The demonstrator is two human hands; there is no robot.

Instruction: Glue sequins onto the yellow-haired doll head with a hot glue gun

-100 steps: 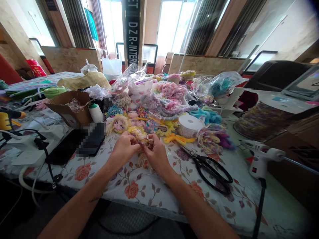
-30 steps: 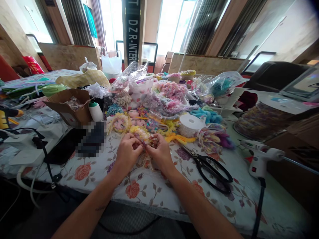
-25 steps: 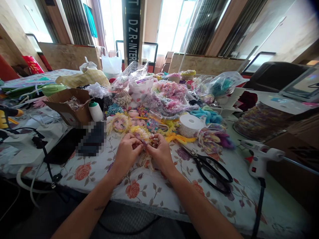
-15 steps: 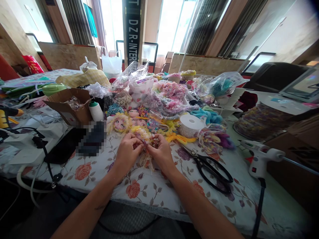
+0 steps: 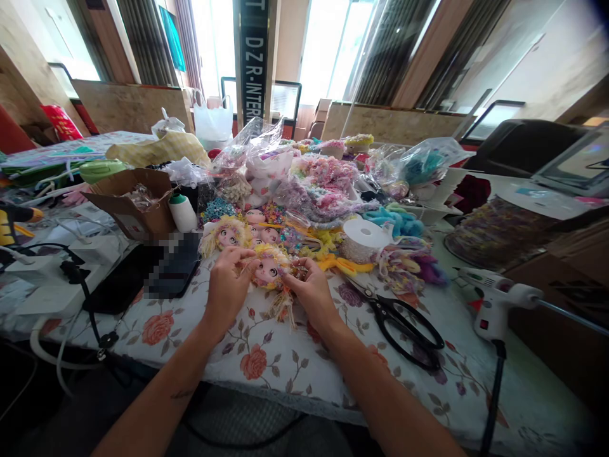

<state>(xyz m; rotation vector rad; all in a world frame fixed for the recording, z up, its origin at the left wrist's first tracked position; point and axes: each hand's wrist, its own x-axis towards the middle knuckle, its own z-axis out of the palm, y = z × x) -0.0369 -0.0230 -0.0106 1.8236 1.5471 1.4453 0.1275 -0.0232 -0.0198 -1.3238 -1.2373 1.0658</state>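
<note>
Doll head (image 5: 267, 271), painted side up, sits between two grips over the flowered table (image 5: 190, 330), left hand (image 5: 226, 283) pinching its left edge, right hand (image 5: 313, 291) its right, equally close; its pale tassel (image 5: 284, 309) points near and slightly right.

Reads "T", then "D Z R - INTER", in pale capitals down a dark upright sign (image 5: 253, 63)
Runs from top to bottom with every letter turned on its side; gets cut off above "T" by the edge of view, and cannot be followed below "INTER"; shows too as dark print on a cardboard box (image 5: 554, 311) at far right and faint marks on a red packet (image 5: 61, 122) at far left, both too blurred to read
</note>
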